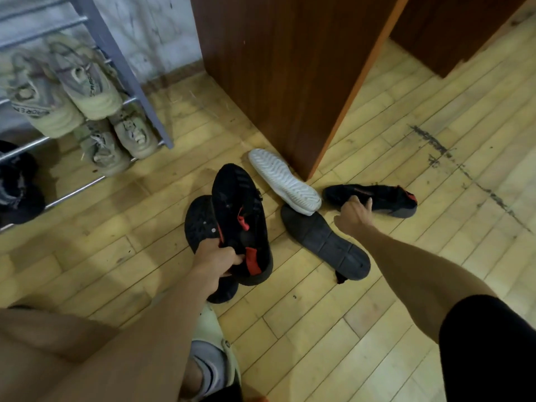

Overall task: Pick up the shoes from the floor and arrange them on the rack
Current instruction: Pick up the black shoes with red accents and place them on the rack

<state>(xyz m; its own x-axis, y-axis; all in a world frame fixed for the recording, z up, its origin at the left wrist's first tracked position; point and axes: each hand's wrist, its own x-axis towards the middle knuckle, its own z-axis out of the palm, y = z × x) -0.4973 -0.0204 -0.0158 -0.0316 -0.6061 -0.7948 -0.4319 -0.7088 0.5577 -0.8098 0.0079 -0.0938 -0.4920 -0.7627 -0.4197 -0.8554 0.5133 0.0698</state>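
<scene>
A black shoe with red lining is gripped at its heel opening by the left hand. The fingers are curled tight into the collar, so that the shoe can be lifted by its firmest edge. A second black shoe is pressed beneath it with its sole showing. It seems to be carried in the same grip, presumably so that both go to the rack in one trip (though whether it is truly held or merely lying there cannot be told).

The right hand is stretched out to a third black shoe, which lies on the floor near the foot of the wooden cabinet. The fingers are laid on its near end, but whether they have closed on it cannot be made out.

Between the two hands a white shoe and a dark shoe are left sole-up, one end of the white overlapping the dark. The rack stands to the left, with pale trainers already set on its bars.
</scene>
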